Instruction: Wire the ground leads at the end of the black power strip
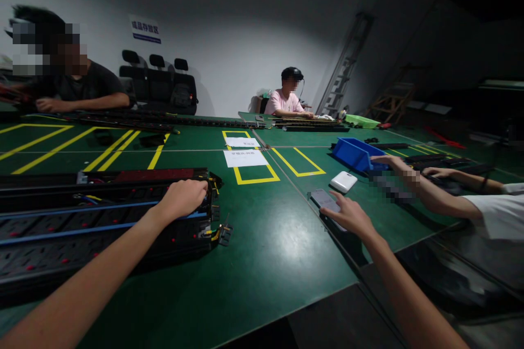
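My left hand (185, 196) lies across the right end of a group of long black power strips (155, 223), its fingers bent together over one strip, fingertips partly hidden. Red dots, blue edging and loose colored wires show on the strips, with small black connectors (225, 234) sticking out at the end. My right hand (352, 215) is spread with fingers apart over a phone (323, 198) that lies on the green table (278, 283). A fingertip seems to touch its lit screen. Just beyond the phone sits a white case-like object (343, 181).
A blue bin (356, 154) stands to the right, beside a co-worker's arm (434, 191). Paper labels (245, 158) and yellow tape outlines mark the table. Two other people sit across it near more long strips (164, 119). A green tray (362, 121) is farther back.
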Tool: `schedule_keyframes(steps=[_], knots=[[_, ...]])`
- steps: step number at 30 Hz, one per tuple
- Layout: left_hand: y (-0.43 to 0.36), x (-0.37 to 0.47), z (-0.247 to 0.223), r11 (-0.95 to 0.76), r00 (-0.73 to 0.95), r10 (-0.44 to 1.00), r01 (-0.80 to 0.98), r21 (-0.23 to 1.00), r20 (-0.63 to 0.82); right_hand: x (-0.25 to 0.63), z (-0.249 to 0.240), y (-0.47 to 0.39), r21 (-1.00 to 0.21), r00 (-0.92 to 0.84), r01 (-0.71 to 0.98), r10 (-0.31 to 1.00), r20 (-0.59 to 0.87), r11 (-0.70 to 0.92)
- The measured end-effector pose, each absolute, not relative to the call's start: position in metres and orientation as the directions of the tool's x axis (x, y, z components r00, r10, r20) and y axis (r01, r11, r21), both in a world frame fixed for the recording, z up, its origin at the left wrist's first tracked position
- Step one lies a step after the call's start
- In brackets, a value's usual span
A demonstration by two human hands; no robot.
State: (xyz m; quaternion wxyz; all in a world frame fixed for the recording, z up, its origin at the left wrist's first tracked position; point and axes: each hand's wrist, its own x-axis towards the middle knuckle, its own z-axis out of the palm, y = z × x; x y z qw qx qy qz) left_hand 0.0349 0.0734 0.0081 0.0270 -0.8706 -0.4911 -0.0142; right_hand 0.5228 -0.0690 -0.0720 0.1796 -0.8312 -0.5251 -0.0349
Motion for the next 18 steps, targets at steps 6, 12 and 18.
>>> schedule_keyframes(steps=[6, 12, 18], knots=[[0.074, 0.034, 0.006, -0.519, 0.52, 0.852, 0.854, -0.028, 0.053, 0.49, -0.045, -0.063, -0.125, 0.395, 0.918, 0.892, 0.221, -0.375], [0.072, 0.034, 0.006, -0.527, 0.528, 0.846, 0.849, -0.033, 0.07, 0.393, -0.006, -0.028, -0.35, 0.141, 0.936, 0.884, 0.446, 0.028], [0.07, 0.035, 0.004, -0.514, 0.517, 0.851, 0.856, -0.06, 0.087, 0.293, -0.002, 0.025, -0.479, -0.023, 0.826, 0.867, 0.498, 0.297]])
